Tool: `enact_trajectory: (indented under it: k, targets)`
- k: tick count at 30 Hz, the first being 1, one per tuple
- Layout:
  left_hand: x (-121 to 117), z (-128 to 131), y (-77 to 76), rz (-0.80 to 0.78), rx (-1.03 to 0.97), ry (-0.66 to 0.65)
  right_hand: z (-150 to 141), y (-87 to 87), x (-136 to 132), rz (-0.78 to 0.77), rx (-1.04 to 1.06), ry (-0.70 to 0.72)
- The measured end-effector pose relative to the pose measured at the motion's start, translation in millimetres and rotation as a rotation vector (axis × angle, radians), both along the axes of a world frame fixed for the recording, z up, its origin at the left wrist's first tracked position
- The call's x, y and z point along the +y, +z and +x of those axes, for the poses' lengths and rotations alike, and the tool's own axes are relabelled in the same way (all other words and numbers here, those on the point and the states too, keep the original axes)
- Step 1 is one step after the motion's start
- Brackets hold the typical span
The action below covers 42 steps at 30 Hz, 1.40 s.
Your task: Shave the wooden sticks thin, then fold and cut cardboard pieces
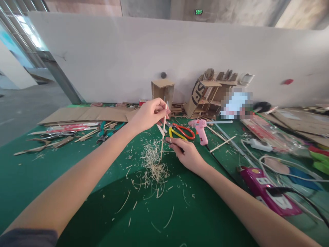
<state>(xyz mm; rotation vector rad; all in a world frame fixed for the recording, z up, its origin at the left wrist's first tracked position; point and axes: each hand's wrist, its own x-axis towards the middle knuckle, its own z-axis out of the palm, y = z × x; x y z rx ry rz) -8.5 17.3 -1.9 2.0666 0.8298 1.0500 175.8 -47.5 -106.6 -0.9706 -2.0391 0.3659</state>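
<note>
At centre frame, the left hand (159, 110) is pinching a thin stick (164, 127) above shavings (155, 168) while the right hand (189, 155) is gripping a small tool (168, 140) against it, seemingly whittling, the next stroke needing steadiness.

Glare whitens the upper left, shadow darkens the green tabletop (108, 219), edges smear.

A single head-worn camera looks from above the near side of the table (108, 202), facing forward and down across it. It is near enough that the forearms (89, 168) stretch large over the table to the hands (189, 154), yet wide enough to take in the pale board (123, 51) behind the table and the exit sign (198, 12) beyond.
</note>
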Motion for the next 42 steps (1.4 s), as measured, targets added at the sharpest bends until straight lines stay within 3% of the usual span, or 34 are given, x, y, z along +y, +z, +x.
enact_trajectory:
  k: [14,24,34,42]
  targets:
    - [-1.3,0.4,1.0,0.012,0.028,0.005,-3.4,2.0,-1.4,-0.017,-0.434,-0.175]
    - [-2.9,-0.1,2.2,0.030,0.031,0.009,-5.0,-0.1,-0.6,0.032,-0.500,-0.193]
    - [0.8,-3.5,-0.1,0.012,0.040,0.025,0.3,6.5,-2.3,-0.016,-0.554,-0.060]
    - [-3.1,-0.7,1.4,0.012,0.028,-0.005,-0.1,3.5,-0.3,-0.053,-0.470,-0.117]
